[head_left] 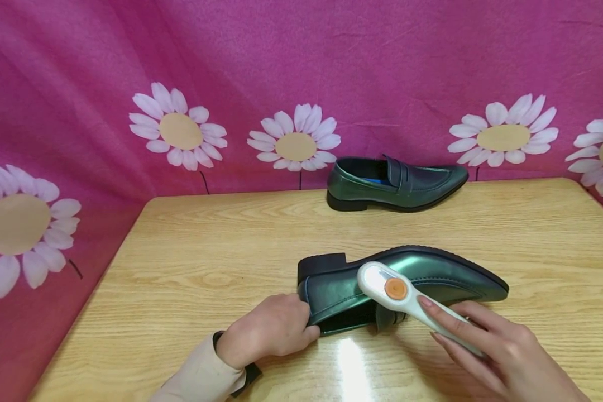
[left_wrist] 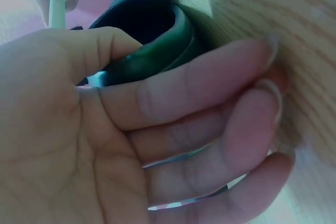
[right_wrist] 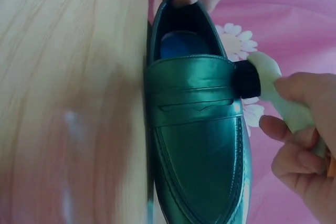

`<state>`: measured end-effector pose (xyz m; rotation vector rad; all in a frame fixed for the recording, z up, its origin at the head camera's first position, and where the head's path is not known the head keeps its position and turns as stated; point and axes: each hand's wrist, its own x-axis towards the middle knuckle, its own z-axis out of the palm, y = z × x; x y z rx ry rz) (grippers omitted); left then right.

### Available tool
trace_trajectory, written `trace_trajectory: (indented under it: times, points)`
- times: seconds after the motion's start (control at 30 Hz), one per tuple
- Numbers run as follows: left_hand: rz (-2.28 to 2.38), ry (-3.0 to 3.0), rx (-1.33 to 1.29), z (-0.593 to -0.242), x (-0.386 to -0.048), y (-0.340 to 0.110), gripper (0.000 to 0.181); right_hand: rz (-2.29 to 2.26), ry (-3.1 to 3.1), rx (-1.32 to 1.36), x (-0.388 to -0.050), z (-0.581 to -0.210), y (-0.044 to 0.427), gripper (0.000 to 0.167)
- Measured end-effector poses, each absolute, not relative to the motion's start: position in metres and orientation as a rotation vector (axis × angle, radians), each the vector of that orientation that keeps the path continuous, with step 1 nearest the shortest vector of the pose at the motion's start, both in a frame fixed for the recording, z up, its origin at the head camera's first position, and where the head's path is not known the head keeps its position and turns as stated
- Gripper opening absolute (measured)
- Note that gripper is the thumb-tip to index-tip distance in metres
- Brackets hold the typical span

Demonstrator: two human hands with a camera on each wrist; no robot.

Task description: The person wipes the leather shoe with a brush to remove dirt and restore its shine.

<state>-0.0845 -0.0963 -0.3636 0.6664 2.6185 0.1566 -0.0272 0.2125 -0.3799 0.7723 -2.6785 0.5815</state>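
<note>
Though handheld, shoe (head_left: 417,265) (lower side hidden)

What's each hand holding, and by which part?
Left hand grips the nearer green penny loafer at its heel-end rim; right hand holds the white brush by its handle.

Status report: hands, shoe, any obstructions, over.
Left hand gripping green shoe; shoe on its side. Right hand holding white brush against it. Second shoe behind, out of the way.

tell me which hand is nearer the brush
Right. The right hand grips the brush by its handle; the left hand is apart from it, gripping the near shoe at its heel end.
</note>
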Motion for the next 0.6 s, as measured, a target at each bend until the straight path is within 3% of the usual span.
trace_trajectory:
  times: [0.07,0.17,0.3,0.47,0.6]
  points:
    - [0.160,2.624,0.673,-0.364,-0.084,-0.096,0.034,0.572,-2.623,0.746,-0.029,-0.380,0.212,0.065]
    - [0.165,2.627,0.682,-0.364,-0.084,-0.097,0.035,0.553,-2.507,0.745,-0.033,-0.378,0.211,0.045]
    - [0.167,2.631,0.687,-0.365,-0.084,-0.097,0.036,0.515,-2.397,0.736,-0.038,-0.375,0.211,0.058]
    - [0.154,2.629,0.676,-0.365,-0.084,-0.096,0.035,0.557,-2.473,0.790,-0.032,-0.378,0.207,0.045]
    - [0.136,2.635,0.670,-0.365,-0.084,-0.096,0.034,0.595,-2.559,0.833,-0.023,-0.381,0.200,0.076]
